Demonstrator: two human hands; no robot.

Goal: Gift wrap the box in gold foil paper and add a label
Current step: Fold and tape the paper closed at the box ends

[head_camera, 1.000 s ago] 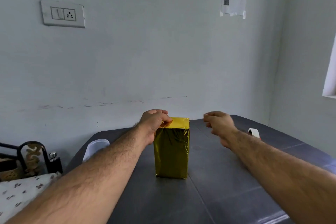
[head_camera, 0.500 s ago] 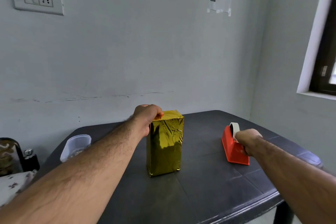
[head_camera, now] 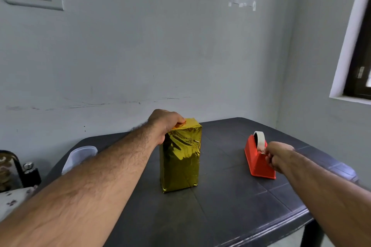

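Observation:
A tall box wrapped in gold foil (head_camera: 180,158) stands upright in the middle of the dark table (head_camera: 230,202). My left hand (head_camera: 163,124) rests on its top left edge, fingers curled over the foil and pressing it down. To the right stands a red tape dispenser (head_camera: 256,160) with a white tape roll (head_camera: 260,139) on it. My right hand (head_camera: 278,155) is at the dispenser's near end, fingers pinched on the free end of the tape. No label is in view.
A clear plastic container (head_camera: 80,156) sits at the table's left edge, partly behind my left forearm. A small dark bottle (head_camera: 31,173) and patterned cloth (head_camera: 12,198) lie off the table to the left. The wall runs close behind the table, and its front right corner (head_camera: 307,214) is near.
My right hand went from hovering beside the box to the tape dispenser and pinched the tape end. My head turned right, bringing the dispenser into view. My left hand stayed on the box.

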